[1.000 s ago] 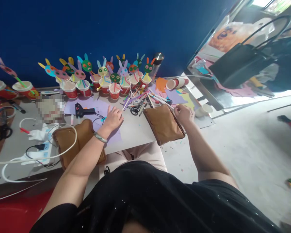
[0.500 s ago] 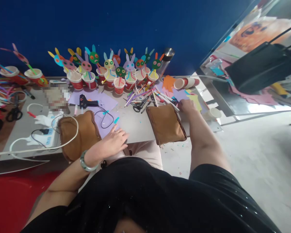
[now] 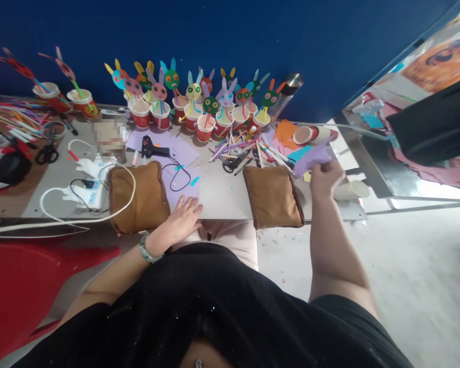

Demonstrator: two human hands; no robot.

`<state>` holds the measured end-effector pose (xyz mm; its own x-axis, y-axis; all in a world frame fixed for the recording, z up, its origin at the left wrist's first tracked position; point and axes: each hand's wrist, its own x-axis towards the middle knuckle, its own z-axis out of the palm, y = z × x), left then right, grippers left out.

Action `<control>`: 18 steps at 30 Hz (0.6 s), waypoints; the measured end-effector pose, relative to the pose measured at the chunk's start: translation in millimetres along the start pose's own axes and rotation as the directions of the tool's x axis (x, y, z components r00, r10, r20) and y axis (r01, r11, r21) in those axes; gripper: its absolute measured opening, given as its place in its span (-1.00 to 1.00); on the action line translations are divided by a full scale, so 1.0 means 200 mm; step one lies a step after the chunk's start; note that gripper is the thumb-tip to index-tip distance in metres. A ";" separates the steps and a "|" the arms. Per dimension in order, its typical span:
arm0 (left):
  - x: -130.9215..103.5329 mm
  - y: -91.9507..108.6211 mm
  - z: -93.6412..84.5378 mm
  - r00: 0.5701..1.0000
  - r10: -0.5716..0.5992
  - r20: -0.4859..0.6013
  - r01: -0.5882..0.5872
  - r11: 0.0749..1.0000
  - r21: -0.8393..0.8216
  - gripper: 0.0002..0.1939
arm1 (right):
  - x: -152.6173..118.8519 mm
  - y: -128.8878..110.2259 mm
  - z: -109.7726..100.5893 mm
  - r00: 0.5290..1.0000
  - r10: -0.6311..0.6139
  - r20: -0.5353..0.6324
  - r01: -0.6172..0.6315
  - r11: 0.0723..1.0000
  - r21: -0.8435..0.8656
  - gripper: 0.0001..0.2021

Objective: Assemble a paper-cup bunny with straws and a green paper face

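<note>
My right hand [image 3: 328,176] pinches a piece of purple paper [image 3: 311,157] above the right end of the table. Beneath and behind it lie blue paper [image 3: 299,152] and orange paper [image 3: 284,134]. At the table's front edge my left hand [image 3: 184,217] rests with its fingers spread, next to purple sheets [image 3: 178,191] and holding nothing. A black glue gun [image 3: 153,148] lies on the sheets, its cord curling toward that hand. Between my hands is a brown zipped pouch [image 3: 274,197]; another brown pouch [image 3: 140,199] lies left of my left hand.
Paper cups with rabbit figures [image 3: 205,128] line the blue wall. Pens and black scissors [image 3: 235,162] are heaped mid-table. A power strip [image 3: 95,189] with looping cables sits at left. A steel-capped bottle [image 3: 287,94] and paper cups [image 3: 352,190] stand or lie at right.
My right hand has lifted the purple paper off the pile, up and to the right. The view has shifted left; my left hand stays at the table edge.
</note>
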<state>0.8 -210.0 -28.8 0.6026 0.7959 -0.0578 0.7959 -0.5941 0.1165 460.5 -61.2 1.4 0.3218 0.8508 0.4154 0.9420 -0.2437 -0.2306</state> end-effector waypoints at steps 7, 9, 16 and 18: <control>0.02 0.07 0.00 0.957 -0.108 -0.271 0.080 0.990 -0.113 -0.31 | -0.61 -0.46 0.07 0.680 -0.730 0.071 0.673 0.659 0.336 -0.83; 0.02 0.09 0.01 0.900 -0.113 -0.421 0.066 0.990 -0.125 -0.28 | -0.69 -0.56 0.08 0.417 -0.907 0.052 0.836 0.406 0.370 -0.77; 0.07 0.11 0.10 0.958 0.022 -0.286 -0.036 0.998 -0.043 -0.45 | -0.66 -0.67 0.12 0.202 -0.964 0.175 0.908 0.252 0.336 -0.71; 0.09 0.11 0.12 0.979 0.003 -0.204 -0.012 0.999 -0.044 -0.42 | -0.60 -0.68 0.11 0.234 -0.943 0.238 0.874 0.311 0.374 -0.71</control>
<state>30.2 -210.9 -50.3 0.5807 0.8010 0.1460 0.7850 -0.5983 0.1605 290.8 -120.3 -37.2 -0.8355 0.5394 0.1052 0.5387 0.8417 -0.0375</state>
